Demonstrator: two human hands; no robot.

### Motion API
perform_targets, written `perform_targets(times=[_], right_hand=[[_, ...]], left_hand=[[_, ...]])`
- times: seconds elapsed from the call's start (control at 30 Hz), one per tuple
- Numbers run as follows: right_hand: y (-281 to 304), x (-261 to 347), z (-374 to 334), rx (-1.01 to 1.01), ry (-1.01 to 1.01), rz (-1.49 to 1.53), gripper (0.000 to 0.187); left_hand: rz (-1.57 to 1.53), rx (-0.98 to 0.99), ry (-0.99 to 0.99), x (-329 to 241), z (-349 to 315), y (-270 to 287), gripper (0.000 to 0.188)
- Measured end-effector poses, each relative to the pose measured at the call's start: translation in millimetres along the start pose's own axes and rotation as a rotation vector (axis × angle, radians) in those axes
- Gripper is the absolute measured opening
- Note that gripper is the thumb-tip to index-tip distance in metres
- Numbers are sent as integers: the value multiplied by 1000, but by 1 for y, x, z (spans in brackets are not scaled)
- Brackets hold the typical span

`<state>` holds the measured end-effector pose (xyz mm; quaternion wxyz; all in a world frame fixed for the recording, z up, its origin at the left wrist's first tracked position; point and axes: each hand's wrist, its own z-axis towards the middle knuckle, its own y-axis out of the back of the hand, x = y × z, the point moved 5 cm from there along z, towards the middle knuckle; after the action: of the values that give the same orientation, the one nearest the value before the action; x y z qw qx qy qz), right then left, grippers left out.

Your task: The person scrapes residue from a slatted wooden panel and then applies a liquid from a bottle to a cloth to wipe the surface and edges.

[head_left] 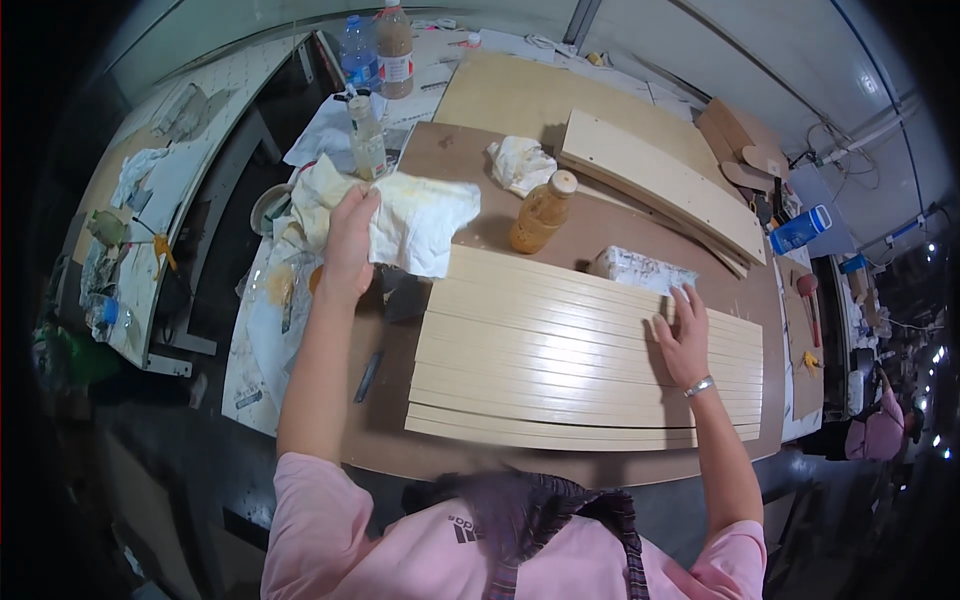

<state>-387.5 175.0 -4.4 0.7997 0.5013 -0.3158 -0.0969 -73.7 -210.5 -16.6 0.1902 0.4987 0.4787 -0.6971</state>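
My left hand is closed on a white cloth with yellowish stains, held up over the left end of the slats. In front of me several long, pale cream slats lie side by side on a brown board. The slat nearest me sits slightly askew, with a dark gap beside it. My right hand rests toward the right of the slats with its fingers spread, holding nothing. Just beyond its fingertips lies a white, stained block. Past the slats stands a plastic bottle of amber liquid.
A crumpled cloth lies behind the bottle. Pale boards with holes are stacked at the far right. A clear bottle and taller bottles stand at the far left. A blue container lies at the right edge.
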Motion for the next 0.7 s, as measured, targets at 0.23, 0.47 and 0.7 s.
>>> perform_targets(times=[0.23,0.47,0.7], right_hand=[[-80,75,111,413,-35,214,75],[-194,50,177,506,-109,600,88],[-200,75,186,478,-111,960,72]], left_hand=[[-152,-114,150,19,-10,-26,25],[-229,134,374,58,-11,-106,32],[-127,123,443,76,17,-101,30]])
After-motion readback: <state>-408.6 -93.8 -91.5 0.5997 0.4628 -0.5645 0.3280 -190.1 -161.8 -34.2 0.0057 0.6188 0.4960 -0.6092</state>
